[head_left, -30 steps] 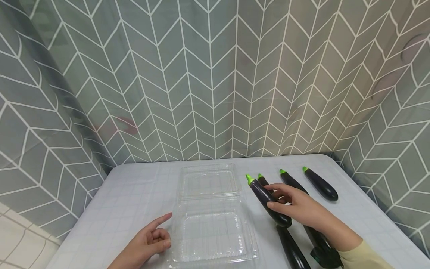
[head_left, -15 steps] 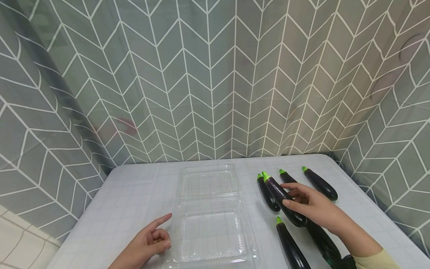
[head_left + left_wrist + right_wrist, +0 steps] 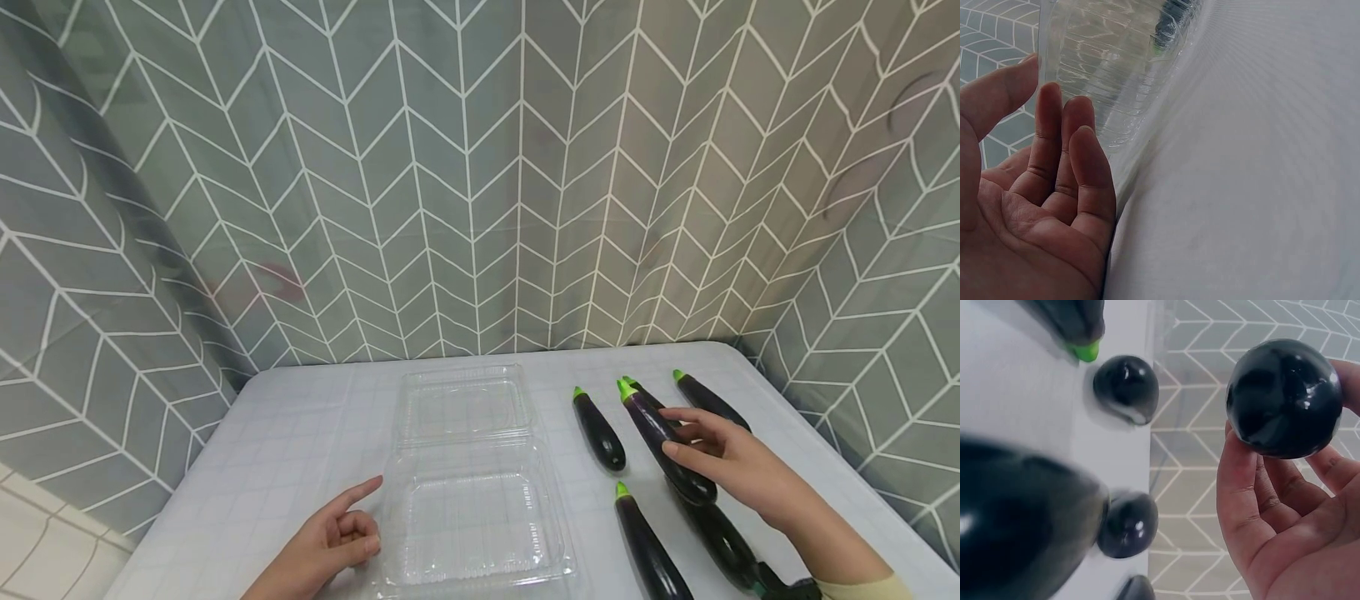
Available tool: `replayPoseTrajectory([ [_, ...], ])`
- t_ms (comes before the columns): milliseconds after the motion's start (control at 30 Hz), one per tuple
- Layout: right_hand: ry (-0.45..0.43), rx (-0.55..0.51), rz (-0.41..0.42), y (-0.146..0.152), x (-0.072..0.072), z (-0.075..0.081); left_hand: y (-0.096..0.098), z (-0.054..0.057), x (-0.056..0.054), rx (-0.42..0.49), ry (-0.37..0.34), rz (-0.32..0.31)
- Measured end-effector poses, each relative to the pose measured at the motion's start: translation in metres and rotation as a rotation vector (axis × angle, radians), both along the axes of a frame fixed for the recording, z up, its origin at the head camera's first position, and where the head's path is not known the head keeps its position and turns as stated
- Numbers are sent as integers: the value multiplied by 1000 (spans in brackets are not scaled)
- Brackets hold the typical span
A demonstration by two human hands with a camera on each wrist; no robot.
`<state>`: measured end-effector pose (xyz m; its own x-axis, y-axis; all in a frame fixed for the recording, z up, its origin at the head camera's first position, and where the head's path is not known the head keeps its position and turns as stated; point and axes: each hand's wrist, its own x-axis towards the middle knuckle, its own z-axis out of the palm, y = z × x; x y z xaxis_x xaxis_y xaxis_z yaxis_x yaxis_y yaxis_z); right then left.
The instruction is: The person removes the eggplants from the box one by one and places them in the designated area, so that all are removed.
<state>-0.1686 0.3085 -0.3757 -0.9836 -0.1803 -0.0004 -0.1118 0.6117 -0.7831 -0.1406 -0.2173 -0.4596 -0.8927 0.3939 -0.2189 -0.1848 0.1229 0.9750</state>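
In the head view, my right hand (image 3: 738,462) holds a dark purple eggplant (image 3: 667,446) with a bright green stem end, thumb on its near side and fingers behind. Its rounded end (image 3: 1284,399) faces the right wrist camera. The held eggplant partly hides another eggplant (image 3: 637,387) behind it. My left hand (image 3: 326,537) lies beside the left edge of a clear plastic clamshell box (image 3: 480,579), its index finger stretched out and the others loosely bent, holding nothing. The left wrist view shows its relaxed fingers (image 3: 1092,181) near the box wall (image 3: 1104,81).
More eggplants lie on the white-covered table (image 3: 292,450): one (image 3: 600,433) right of the box, one (image 3: 652,546) at the front, one (image 3: 723,537) below my right hand, one (image 3: 708,398) at the far right. The box lid (image 3: 465,404) lies folded back. A patterned curtain (image 3: 480,183) surrounds the table.
My right hand has carried the held eggplant to the right, from beside the box past the left-hand eggplants, uncovering them. My left hand and the box have stayed in place.
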Motion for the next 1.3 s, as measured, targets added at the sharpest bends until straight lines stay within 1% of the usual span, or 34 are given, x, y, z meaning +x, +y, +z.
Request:
replayPoseTrajectory([
  [100, -13, 0, -20, 7, 2, -2, 0, 0, 0, -2, 5, -2],
  [300, -11, 10, -55, 20, 6, -3, 1, -1, 0, 0, 12, -11],
  [533, -39, 20, -93, 38, 11, -11, 0, -1, -1, 1, 10, -18],
  [767, -26, 62, -141, 53, 17, -18, 0, -2, -2, -6, 0, -13],
  [967, -7, 34, -170, 60, 21, -24, -1, -2, -1, -3, 8, -16],
  [1167, -62, 18, -192, 68, 23, -30, -1, -3, -2, 9, 13, -24],
  [1300, -76, 13, -209, 74, 25, -34, -1, -3, -2, 7, 12, -25],
])
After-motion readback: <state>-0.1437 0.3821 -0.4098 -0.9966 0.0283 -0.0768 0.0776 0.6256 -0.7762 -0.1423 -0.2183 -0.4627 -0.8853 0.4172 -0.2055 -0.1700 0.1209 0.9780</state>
